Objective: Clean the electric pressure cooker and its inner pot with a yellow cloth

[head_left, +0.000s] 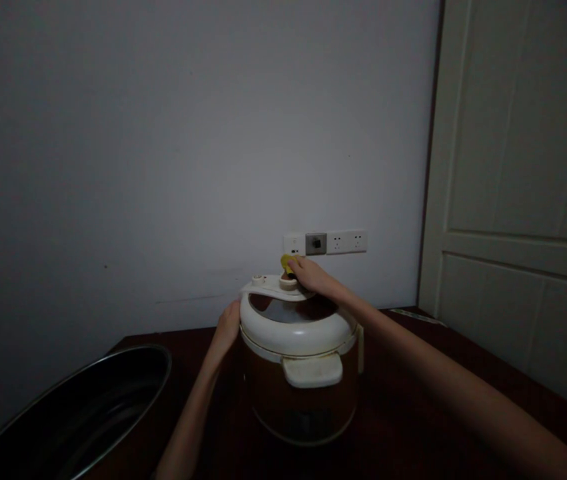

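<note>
Rice cooker (299,387), white lid (296,330) on, brown body, stands on dark desk (413,413) near the wall, roughly centre of view. Left hand (226,330) pressed against left side of lid rim; its fingers go round behind the cooker, so cannot tell how far they are closed. Right hand (313,275) on top of lid at the back, fingers curled down around a small yellow item (286,262), just beside the lid's knob. Large metal basin (78,413) on desk to the left, apart from cooker. Socket strip (324,243) on wall right behind the right hand. Pale door (518,200) at right. Lighting dim.
</note>
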The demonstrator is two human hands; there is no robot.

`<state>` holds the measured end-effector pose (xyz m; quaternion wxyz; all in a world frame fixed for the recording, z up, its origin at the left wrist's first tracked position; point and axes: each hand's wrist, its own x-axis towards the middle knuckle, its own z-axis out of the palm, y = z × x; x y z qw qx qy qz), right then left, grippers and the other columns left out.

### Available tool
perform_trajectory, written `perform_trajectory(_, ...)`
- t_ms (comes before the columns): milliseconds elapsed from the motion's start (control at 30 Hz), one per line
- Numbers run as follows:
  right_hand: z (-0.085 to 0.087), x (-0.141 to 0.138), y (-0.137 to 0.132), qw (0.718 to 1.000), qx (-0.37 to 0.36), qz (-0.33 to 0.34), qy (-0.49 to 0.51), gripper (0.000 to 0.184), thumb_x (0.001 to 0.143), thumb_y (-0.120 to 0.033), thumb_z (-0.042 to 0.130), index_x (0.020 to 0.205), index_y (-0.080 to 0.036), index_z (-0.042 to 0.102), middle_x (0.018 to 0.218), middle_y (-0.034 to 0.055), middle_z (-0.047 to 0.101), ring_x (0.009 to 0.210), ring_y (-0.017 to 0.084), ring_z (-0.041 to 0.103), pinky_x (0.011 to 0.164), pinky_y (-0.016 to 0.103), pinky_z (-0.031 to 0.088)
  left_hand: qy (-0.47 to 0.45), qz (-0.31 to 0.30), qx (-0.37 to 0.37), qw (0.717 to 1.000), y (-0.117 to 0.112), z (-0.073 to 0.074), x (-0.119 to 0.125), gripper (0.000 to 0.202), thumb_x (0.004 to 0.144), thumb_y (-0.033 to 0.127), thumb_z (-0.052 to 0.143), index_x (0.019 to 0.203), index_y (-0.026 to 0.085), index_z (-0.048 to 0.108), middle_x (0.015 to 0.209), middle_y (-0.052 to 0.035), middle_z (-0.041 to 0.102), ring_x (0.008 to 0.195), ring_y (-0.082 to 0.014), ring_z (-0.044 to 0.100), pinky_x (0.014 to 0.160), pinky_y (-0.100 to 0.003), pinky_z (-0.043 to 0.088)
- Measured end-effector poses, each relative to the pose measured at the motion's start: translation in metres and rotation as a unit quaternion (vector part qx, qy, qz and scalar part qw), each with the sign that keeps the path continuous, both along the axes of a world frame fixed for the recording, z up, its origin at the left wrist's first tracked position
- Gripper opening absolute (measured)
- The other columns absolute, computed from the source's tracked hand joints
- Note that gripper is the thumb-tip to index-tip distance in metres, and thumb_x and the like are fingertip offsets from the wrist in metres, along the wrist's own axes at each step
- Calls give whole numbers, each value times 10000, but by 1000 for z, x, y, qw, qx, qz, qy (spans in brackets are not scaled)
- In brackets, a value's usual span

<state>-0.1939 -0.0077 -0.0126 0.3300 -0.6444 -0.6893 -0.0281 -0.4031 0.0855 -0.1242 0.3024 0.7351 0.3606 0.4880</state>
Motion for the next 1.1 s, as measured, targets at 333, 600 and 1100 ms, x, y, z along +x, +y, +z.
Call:
perform_trajectory(333, -32, -46, -31, 968, 162, -64, -182, 399, 931, -262, 372, 1280, -145, 527, 1330, 198, 497, 1231, 337, 412, 983, 501, 332, -17, -9, -8, 1000, 0, 0, 0, 361, 800, 427, 338, 739, 195, 607, 786, -66, 692, 946, -250, 606, 883, -396, 446)
perform_trajectory(600, 28, -34, 1, 989, -74, 5, -126, 310, 799, -323, 524, 775, -82, 717, 812, 200, 690, 787, 277, 628, 697, 355, 429, -10, -10, -7, 1000, 1, -1, -1, 369, 797, 435, 334, 743, 192, 607, 831, -80, 696, 971, -247, 596, 911, -397, 429)
perform_trajectory(1100, -15, 18, -1, 996, 21, 34, 85, 464, 970, -380, 223, 1093, -112, 582, 1115, 163, 648, 1000, 222, 594, 860, 322, 430, 10, 4, 4, 1000, -2, 1, -1, 366, 796, 440, 310, 714, 203, 578, 749, -57, 667, 848, -241, 602, 854, -390, 448)
